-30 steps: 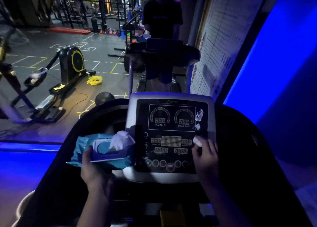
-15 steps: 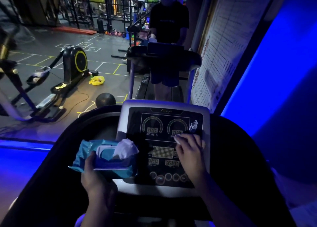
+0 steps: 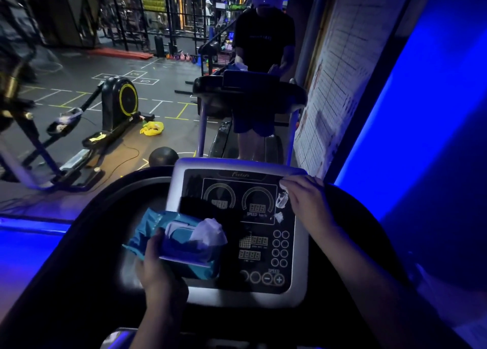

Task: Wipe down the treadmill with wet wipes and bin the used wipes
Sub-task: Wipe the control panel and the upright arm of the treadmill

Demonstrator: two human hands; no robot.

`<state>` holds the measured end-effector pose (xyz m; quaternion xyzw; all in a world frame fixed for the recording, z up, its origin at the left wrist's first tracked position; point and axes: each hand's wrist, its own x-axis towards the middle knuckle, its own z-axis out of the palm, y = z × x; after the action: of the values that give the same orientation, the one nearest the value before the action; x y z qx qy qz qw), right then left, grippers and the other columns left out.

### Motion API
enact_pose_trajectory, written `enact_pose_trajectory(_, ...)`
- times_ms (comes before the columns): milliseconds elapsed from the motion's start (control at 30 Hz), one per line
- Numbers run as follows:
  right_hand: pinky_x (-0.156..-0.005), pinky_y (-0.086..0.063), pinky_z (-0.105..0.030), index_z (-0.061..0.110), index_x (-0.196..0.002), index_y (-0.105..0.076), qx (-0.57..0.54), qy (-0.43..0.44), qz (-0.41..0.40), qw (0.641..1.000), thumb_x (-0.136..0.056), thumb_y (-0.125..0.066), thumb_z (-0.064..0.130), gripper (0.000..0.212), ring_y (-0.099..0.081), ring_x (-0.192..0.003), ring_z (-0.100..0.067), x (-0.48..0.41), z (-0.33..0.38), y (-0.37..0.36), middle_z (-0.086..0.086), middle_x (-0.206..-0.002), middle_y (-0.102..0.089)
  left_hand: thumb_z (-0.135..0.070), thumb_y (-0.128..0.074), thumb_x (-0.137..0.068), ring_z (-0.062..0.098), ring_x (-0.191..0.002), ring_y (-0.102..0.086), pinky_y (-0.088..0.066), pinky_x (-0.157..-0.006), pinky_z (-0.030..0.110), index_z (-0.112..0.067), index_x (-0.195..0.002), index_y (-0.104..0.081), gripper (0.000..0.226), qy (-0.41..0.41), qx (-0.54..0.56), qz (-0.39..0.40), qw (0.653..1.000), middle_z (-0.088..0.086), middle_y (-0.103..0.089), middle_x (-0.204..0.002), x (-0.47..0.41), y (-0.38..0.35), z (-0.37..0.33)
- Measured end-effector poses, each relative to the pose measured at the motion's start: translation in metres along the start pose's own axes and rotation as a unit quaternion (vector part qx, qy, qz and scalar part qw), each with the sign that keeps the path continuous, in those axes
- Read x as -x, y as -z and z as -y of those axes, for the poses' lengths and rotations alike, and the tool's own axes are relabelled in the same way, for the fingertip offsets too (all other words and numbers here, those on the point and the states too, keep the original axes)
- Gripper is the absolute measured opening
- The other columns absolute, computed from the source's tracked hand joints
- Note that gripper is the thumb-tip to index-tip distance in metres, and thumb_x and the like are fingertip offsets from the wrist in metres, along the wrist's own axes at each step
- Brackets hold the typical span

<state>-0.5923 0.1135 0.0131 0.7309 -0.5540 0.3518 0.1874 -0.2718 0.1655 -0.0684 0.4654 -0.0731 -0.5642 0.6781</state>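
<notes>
The treadmill console [image 3: 263, 217], a black panel in a silver frame, is straight in front of me. My left hand [image 3: 158, 269] grips a blue wet wipes pack [image 3: 179, 246] over the console's left side, with a white wipe [image 3: 209, 230] sticking out of its lid. My right hand [image 3: 305, 201] is at the console's upper right corner, fingers bent over a small white wet wipe [image 3: 284, 183] pressed on the panel; most of that wipe is hidden. White scraps [image 3: 281, 199] are stuck on the panel beside the hand.
A person [image 3: 263, 40] stands on another treadmill [image 3: 250, 93] just ahead. On the floor to the left are an exercise machine [image 3: 123, 101], a yellow bag [image 3: 152, 128] and a dark ball [image 3: 163, 156]. A wall chart [image 3: 337, 85] runs along the right.
My right hand has slid with the wipe from the console's lower right up to its top right corner. My left hand keeps hold of the pack.
</notes>
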Motion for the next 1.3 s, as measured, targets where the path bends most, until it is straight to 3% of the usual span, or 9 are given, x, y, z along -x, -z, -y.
enact_pose_trajectory(267,-0.083,-0.033,-0.023,0.025,-0.085,-0.079,-0.078,0.03,0.09,0.992,-0.068,-0.067,0.002,0.031,-0.06,-0.091,0.0,0.021,0.002,0.012,0.018,-0.097,-0.074,-0.049,-0.092,-0.058,0.059,-0.128,-0.057,-0.044,-0.108,0.075,-0.011,-0.134,-0.068,0.088,0.011,0.029,-0.031,0.999,0.029,-0.064,-0.138,0.008,-0.008,0.005)
enact_pose_trajectory(367,-0.09,-0.044,-0.027,0.021,-0.093,-0.08,-0.11,0.023,0.124,0.986,-0.073,-0.069,-0.002,0.033,-0.067,-0.093,-0.002,0.017,-0.002,0.017,0.013,-0.1,-0.076,-0.048,-0.091,-0.059,0.061,-0.129,-0.055,-0.043,-0.108,0.074,-0.01,-0.135,-0.068,0.089,0.007,0.029,-0.03,0.999,0.03,-0.065,-0.135,0.013,-0.007,0.01)
enact_pose_trajectory(467,-0.091,-0.052,-0.022,0.01,-0.104,-0.078,-0.165,-0.053,0.071,0.982,-0.078,-0.068,-0.013,0.036,-0.068,-0.096,-0.008,-0.001,-0.007,0.028,0.004,-0.106,-0.074,-0.048,-0.086,-0.065,0.059,-0.121,-0.061,-0.044,-0.104,0.076,-0.01,-0.134,-0.068,0.081,0.01,0.019,-0.02,1.0,0.033,-0.064,-0.134,0.019,-0.009,0.01)
enact_pose_trajectory(600,-0.091,-0.055,-0.033,0.009,-0.107,-0.077,-0.12,-0.014,0.073,0.99,-0.076,-0.069,-0.016,0.04,-0.069,-0.096,-0.019,0.0,-0.008,0.015,0.002,-0.108,-0.071,-0.044,-0.083,-0.067,0.038,-0.096,-0.067,-0.055,-0.089,0.053,-0.011,-0.125,-0.071,0.068,-0.003,0.026,-0.007,1.0,0.016,-0.068,-0.113,0.025,-0.015,0.005)
enact_pose_trajectory(667,-0.091,-0.054,-0.035,0.009,-0.107,-0.077,-0.108,-0.003,0.068,0.992,-0.073,-0.071,-0.016,0.043,-0.067,-0.097,-0.02,0.009,-0.006,0.009,0.002,-0.108,-0.071,-0.044,-0.084,-0.063,0.036,-0.097,-0.066,-0.054,-0.087,0.049,-0.012,-0.128,-0.071,0.074,-0.011,0.034,-0.012,0.999,0.015,-0.069,-0.114,0.025,-0.015,0.003)
enact_pose_trajectory(833,-0.097,-0.034,-0.02,0.022,-0.108,-0.077,-0.047,0.012,0.04,0.998,-0.083,-0.074,0.004,0.031,-0.064,-0.1,-0.016,0.047,0.012,0.006,0.015,-0.112,-0.07,-0.041,-0.086,-0.061,0.059,-0.124,-0.059,-0.044,-0.106,0.077,-0.005,-0.133,-0.067,0.083,-0.011,0.053,-0.045,0.998,0.029,-0.064,-0.137,0.024,-0.008,0.004)
enact_pose_trajectory(967,-0.093,-0.04,-0.024,0.025,-0.099,-0.08,-0.096,0.006,0.037,0.995,-0.082,-0.073,0.008,0.025,-0.063,-0.096,-0.011,0.059,0.02,-0.002,0.019,-0.105,-0.073,-0.041,-0.086,-0.061,0.056,-0.125,-0.061,-0.045,-0.106,0.076,-0.008,-0.133,-0.068,0.081,-0.023,0.047,-0.067,0.996,0.026,-0.065,-0.136,0.022,-0.001,0.003)
enact_pose_trajectory(1133,-0.081,-0.051,-0.017,0.009,-0.092,-0.078,-0.266,-0.192,-0.045,0.944,-0.077,-0.071,-0.013,0.028,-0.068,-0.098,-0.016,0.021,0.008,0.022,-0.003,-0.1,-0.072,-0.042,-0.086,-0.059,0.05,-0.112,-0.063,-0.042,-0.109,0.076,-0.007,-0.133,-0.068,0.084,-0.009,0.036,-0.023,0.999,0.028,-0.068,-0.126,0.02,0.006,0.001)
enact_pose_trajectory(1300,-0.093,-0.05,-0.024,0.008,-0.11,-0.077,-0.146,-0.077,0.022,0.986,-0.077,-0.067,-0.015,0.042,-0.065,-0.099,-0.019,0.007,0.006,0.002,-0.003,-0.107,-0.071,-0.038,-0.088,-0.059,0.05,-0.114,-0.064,-0.043,-0.109,0.074,-0.008,-0.126,-0.072,0.076,-0.017,0.029,-0.032,0.999,0.022,-0.072,-0.121,0.024,-0.002,0.003)
